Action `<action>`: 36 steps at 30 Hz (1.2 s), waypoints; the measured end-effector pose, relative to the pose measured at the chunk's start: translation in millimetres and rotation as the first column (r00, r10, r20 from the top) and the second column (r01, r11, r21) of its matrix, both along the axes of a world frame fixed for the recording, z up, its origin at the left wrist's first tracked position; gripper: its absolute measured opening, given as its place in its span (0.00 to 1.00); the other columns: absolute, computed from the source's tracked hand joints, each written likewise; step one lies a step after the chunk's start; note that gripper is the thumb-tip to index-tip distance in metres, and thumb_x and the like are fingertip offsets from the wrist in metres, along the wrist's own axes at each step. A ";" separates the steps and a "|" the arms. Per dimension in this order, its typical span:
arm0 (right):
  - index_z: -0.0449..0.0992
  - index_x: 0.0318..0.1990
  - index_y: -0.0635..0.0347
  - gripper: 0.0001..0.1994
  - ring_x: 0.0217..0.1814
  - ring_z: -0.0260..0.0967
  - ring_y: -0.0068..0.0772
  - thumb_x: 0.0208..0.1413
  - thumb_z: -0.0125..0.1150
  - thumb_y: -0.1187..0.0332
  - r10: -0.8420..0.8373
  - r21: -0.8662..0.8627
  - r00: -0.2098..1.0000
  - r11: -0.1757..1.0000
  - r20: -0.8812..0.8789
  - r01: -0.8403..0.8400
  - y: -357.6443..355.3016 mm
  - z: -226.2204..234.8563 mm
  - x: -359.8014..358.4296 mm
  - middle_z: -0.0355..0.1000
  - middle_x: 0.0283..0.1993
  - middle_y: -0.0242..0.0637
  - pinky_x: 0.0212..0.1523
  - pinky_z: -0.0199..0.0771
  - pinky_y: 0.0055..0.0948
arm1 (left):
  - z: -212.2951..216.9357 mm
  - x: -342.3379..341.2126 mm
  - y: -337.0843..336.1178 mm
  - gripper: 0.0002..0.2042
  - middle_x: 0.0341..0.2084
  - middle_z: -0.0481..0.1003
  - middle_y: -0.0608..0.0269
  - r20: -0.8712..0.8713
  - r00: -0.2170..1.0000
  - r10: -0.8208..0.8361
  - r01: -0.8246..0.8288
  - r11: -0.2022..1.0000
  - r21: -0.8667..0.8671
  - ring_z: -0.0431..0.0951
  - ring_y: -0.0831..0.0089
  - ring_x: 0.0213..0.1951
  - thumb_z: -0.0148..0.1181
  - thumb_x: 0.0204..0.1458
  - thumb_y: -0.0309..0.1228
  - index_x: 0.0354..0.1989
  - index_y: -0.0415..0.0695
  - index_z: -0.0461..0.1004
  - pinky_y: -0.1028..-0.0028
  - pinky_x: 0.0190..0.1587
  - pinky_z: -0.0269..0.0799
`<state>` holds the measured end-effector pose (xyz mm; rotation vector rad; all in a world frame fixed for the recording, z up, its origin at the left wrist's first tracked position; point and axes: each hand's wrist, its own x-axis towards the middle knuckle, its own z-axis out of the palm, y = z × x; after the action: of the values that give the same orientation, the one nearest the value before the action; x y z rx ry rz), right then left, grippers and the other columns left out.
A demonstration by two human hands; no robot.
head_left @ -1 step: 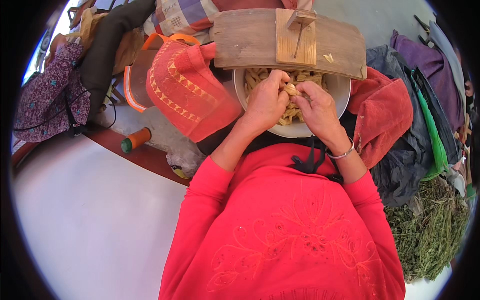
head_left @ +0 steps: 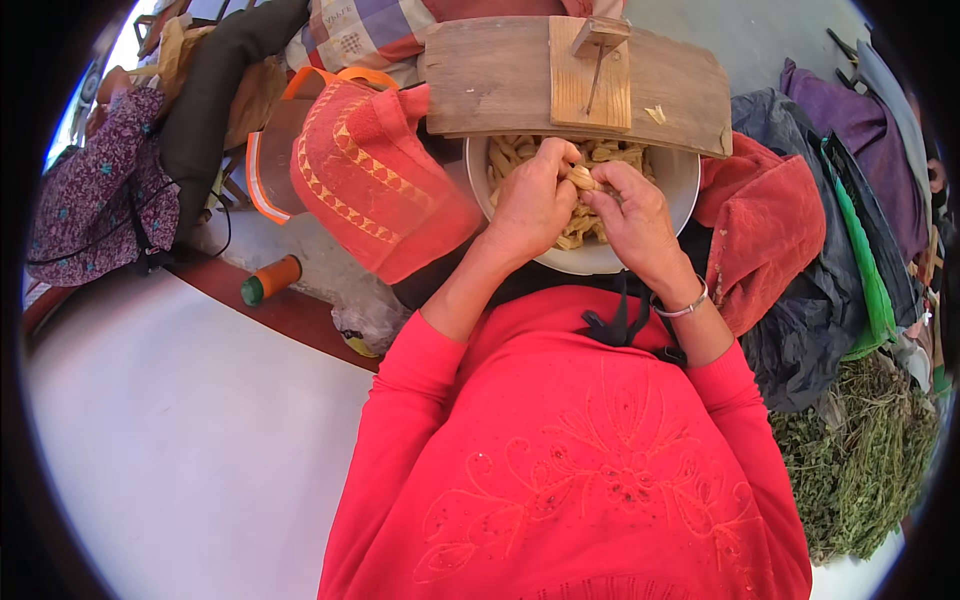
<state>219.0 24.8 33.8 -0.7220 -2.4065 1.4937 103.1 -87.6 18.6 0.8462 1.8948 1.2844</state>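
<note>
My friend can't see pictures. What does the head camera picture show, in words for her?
Two bare hands, the left hand and the right hand, pinch a pale piece together over a white bowl of similar pale pieces, on the lap of a person in a red top. A wooden board lies across the bowl's far rim, with an orange patterned cloth on the left.

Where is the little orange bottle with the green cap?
In the head view, the orange bottle lies on its side at the person's left, on the dark red strip of floor, below the red patterned cloth.
</note>
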 end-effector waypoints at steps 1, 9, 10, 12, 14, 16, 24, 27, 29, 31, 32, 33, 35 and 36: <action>0.73 0.35 0.64 0.06 0.37 0.67 0.27 0.50 0.61 0.76 -0.008 -0.105 0.998 0.994 -0.060 0.001 0.6 -5.4 1.5 0.69 0.33 0.34 0.38 0.67 0.23 | 0.0 0.9 1.8 0.09 0.25 0.74 0.55 -0.095 0.995 0.032 -0.032 0.999 0.000 0.75 0.72 0.29 0.51 0.49 0.22 0.40 0.36 0.67 0.73 0.33 0.70; 0.73 0.48 0.63 0.11 0.44 0.69 0.20 0.60 0.54 0.70 -0.327 -0.993 0.943 0.117 -0.056 -0.018 -6.8 3.1 -1.4 0.72 0.44 0.30 0.42 0.70 0.21 | 26.6 5.4 7.9 0.09 0.26 0.73 0.55 0.314 0.945 0.093 -0.122 0.990 0.074 0.75 0.70 0.29 0.55 0.50 0.20 0.39 0.37 0.67 0.71 0.32 0.69; 0.73 0.49 0.62 0.12 0.44 0.69 0.19 0.60 0.55 0.69 -0.355 -0.994 0.933 0.112 -0.052 -0.013 -7.1 7.5 -0.7 0.73 0.44 0.30 0.41 0.70 0.20 | 29.0 7.2 7.5 0.08 0.26 0.73 0.57 0.099 0.989 0.109 -0.110 0.994 -0.001 0.73 0.74 0.29 0.54 0.50 0.20 0.39 0.38 0.67 0.74 0.31 0.69; 0.73 0.49 0.63 0.12 0.40 0.70 0.19 0.60 0.56 0.68 -0.286 -0.904 0.955 0.424 -0.072 0.059 -7.5 0.5 6.7 0.73 0.40 0.31 0.37 0.70 0.18 | 29.5 10.9 4.9 0.08 0.26 0.72 0.58 -0.149 0.985 0.089 -0.093 0.995 -0.023 0.71 0.77 0.29 0.53 0.50 0.19 0.39 0.38 0.68 0.76 0.31 0.68; 0.74 0.48 0.63 0.12 0.35 0.71 0.17 0.59 0.57 0.68 -0.225 -0.821 0.973 0.564 -0.046 0.092 -1.8 0.6 15.5 0.74 0.36 0.31 0.32 0.69 0.17 | 23.2 13.1 -1.2 0.07 0.25 0.71 0.57 -0.204 0.977 0.065 -0.049 0.996 0.081 0.71 0.75 0.27 0.54 0.49 0.20 0.38 0.38 0.69 0.75 0.31 0.68; 0.75 0.47 0.63 0.11 0.29 0.70 0.16 0.59 0.58 0.68 -0.168 -0.831 0.986 0.547 0.008 0.100 4.2 5.8 26.0 0.74 0.31 0.31 0.27 0.67 0.15 | 30.5 13.5 -2.9 0.07 0.24 0.71 0.59 -0.141 0.990 0.002 0.013 0.994 0.110 0.71 0.74 0.26 0.55 0.51 0.22 0.38 0.38 0.69 0.75 0.31 0.67; 0.77 0.39 0.64 0.07 0.27 0.67 0.14 0.55 0.61 0.73 -0.214 -0.814 0.975 0.576 -0.057 0.079 3.3 14.5 23.1 0.73 0.28 0.29 0.26 0.64 0.15 | 33.3 -2.3 -8.4 0.10 0.18 0.68 0.71 0.097 0.973 -0.208 0.201 0.977 0.077 0.65 0.80 0.22 0.56 0.57 0.33 0.30 0.38 0.70 0.79 0.24 0.59; 0.77 0.37 0.65 0.05 0.33 0.64 0.12 0.53 0.61 0.75 -0.008 -0.586 1.000 0.810 0.022 0.019 5.7 29.3 34.8 0.71 0.29 0.26 0.33 0.65 0.16 | 29.9 -5.4 -12.6 0.11 0.15 0.63 0.73 0.629 0.756 -0.182 0.124 0.983 0.135 0.58 0.82 0.18 0.55 0.58 0.34 0.27 0.41 0.69 0.81 0.21 0.52; 0.77 0.37 0.65 0.05 0.33 0.63 0.12 0.53 0.61 0.76 0.067 -0.498 0.998 0.866 0.013 -0.052 11.7 37.0 39.3 0.70 0.29 0.24 0.33 0.65 0.16 | 29.0 -1.6 -21.1 0.11 0.14 0.59 0.74 0.860 0.491 -0.140 0.043 0.990 0.136 0.54 0.83 0.17 0.54 0.58 0.33 0.25 0.43 0.67 0.81 0.20 0.49; 0.77 0.36 0.66 0.04 0.33 0.63 0.13 0.53 0.60 0.76 0.100 -0.465 0.995 0.882 0.029 -0.075 26.9 49.3 44.2 0.71 0.29 0.23 0.34 0.65 0.18 | 36.2 2.6 -28.7 0.12 0.13 0.57 0.75 0.942 0.307 -0.135 -0.024 0.988 0.149 0.52 0.84 0.16 0.53 0.58 0.33 0.23 0.44 0.66 0.81 0.20 0.47; 0.77 0.36 0.67 0.04 0.32 0.63 0.12 0.53 0.59 0.76 0.113 -0.496 0.994 0.863 0.002 -0.097 37.1 47.2 49.8 0.71 0.29 0.23 0.34 0.65 0.17 | 46.5 4.9 -33.6 0.12 0.13 0.56 0.76 0.948 0.283 -0.146 -0.058 0.984 0.169 0.52 0.85 0.17 0.53 0.58 0.32 0.23 0.44 0.65 0.82 0.20 0.47; 0.77 0.36 0.66 0.04 0.32 0.62 0.11 0.53 0.59 0.76 0.136 -0.486 0.991 0.866 0.004 -0.117 40.9 50.2 53.3 0.71 0.29 0.23 0.33 0.64 0.16 | 54.5 7.7 -38.9 0.12 0.13 0.55 0.76 0.952 0.265 -0.151 -0.105 0.977 0.184 0.51 0.85 0.17 0.53 0.58 0.32 0.22 0.44 0.65 0.82 0.19 0.47; 0.77 0.35 0.65 0.04 0.30 0.62 0.11 0.53 0.59 0.75 0.142 -0.496 0.990 0.861 0.020 -0.114 41.5 53.0 57.1 0.71 0.28 0.23 0.32 0.64 0.15 | 53.9 14.1 -46.6 0.12 0.13 0.56 0.75 0.920 0.373 -0.117 -0.088 0.983 0.161 0.51 0.85 0.16 0.53 0.58 0.31 0.23 0.44 0.65 0.82 0.20 0.46; 0.77 0.35 0.65 0.04 0.30 0.62 0.11 0.54 0.59 0.75 0.127 -0.517 0.991 0.851 0.029 -0.094 37.7 49.6 58.4 0.71 0.28 0.23 0.31 0.63 0.15 | 50.7 14.7 -51.0 0.11 0.13 0.57 0.75 0.897 0.430 -0.097 -0.083 0.986 0.146 0.51 0.85 0.16 0.53 0.58 0.31 0.23 0.43 0.65 0.82 0.20 0.46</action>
<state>277.4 62.5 83.4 -0.7420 -2.1207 2.2390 117.8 -138.6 69.2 0.0957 0.8791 1.4745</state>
